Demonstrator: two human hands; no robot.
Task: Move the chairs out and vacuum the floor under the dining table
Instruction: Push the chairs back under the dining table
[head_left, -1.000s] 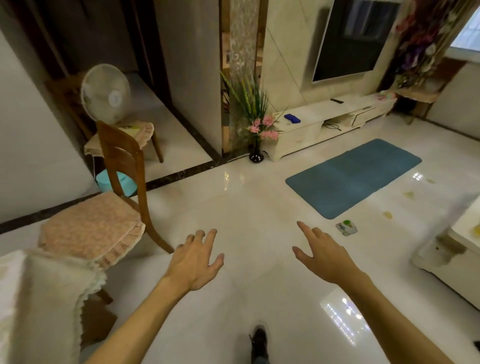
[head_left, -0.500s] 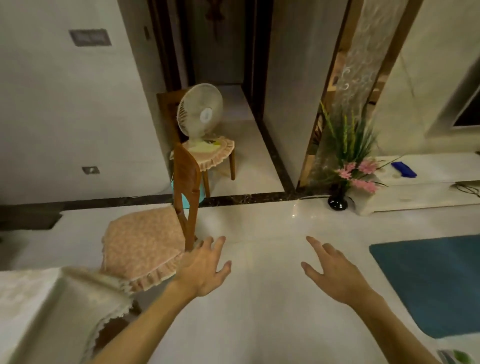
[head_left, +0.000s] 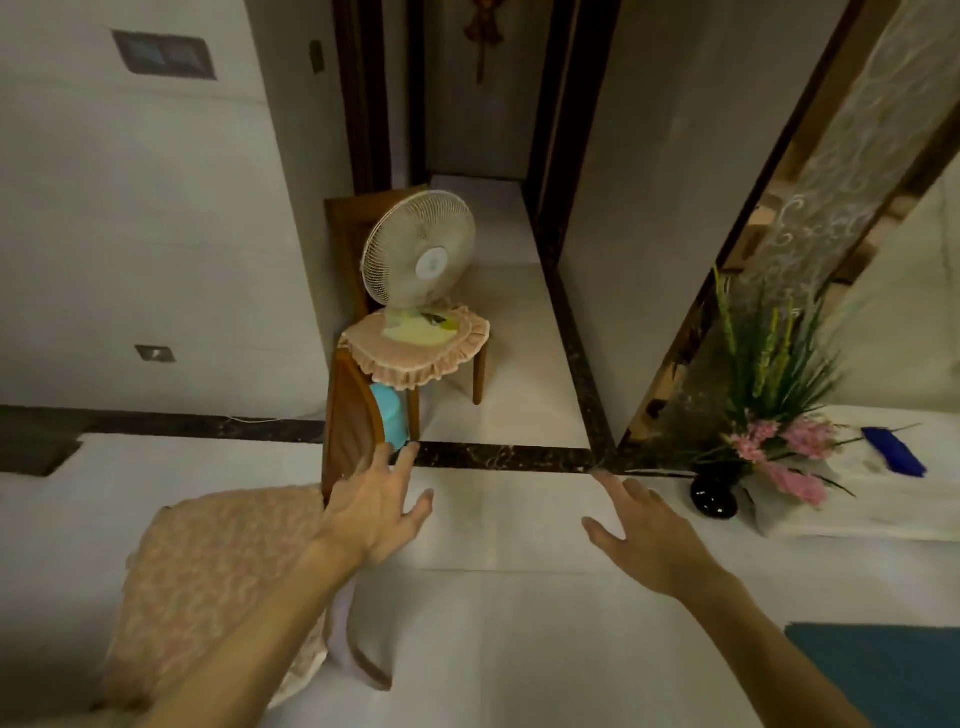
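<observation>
Room: a glossy white tiled floor (head_left: 493, 613) crossed by a dark marble strip (head_left: 509, 457), with pale walls and a narrow corridor opening straight ahead.
Left wall: a grey panel (head_left: 161, 54) high up and a small socket plate (head_left: 155, 353) lower down.
Chair in front: a wooden chair (head_left: 350, 415) stands on the white tiles at lower left. Its pink seat cushion (head_left: 218, 571) faces left and its curved back is upright, just short of the marble strip.
Left hand: the left hand (head_left: 374, 514) is at that chair's back with fingers straight and spread. The fingertips overlap the back's edge (actual contact cannot be told), and nothing is gripped.
Chair beyond: a second chair (head_left: 480, 374) stands past the strip at the corridor mouth. A white fan (head_left: 415, 249) stands on its frilled pink cushion (head_left: 415, 353), and a turquoise tub (head_left: 389, 421) sits beneath the seat.
Right hand: the right hand (head_left: 649, 540) is held over bare floor with fingers apart, palm down and empty, well clear of both chairs.
Right side: a black vase (head_left: 714, 496) of green stems and pink flowers (head_left: 795, 447) stands beside a low white cabinet (head_left: 883, 504), which carries a blue object (head_left: 893, 449).
Bottom right: the corner of a teal mat (head_left: 883, 675) lies on the tiles.
</observation>
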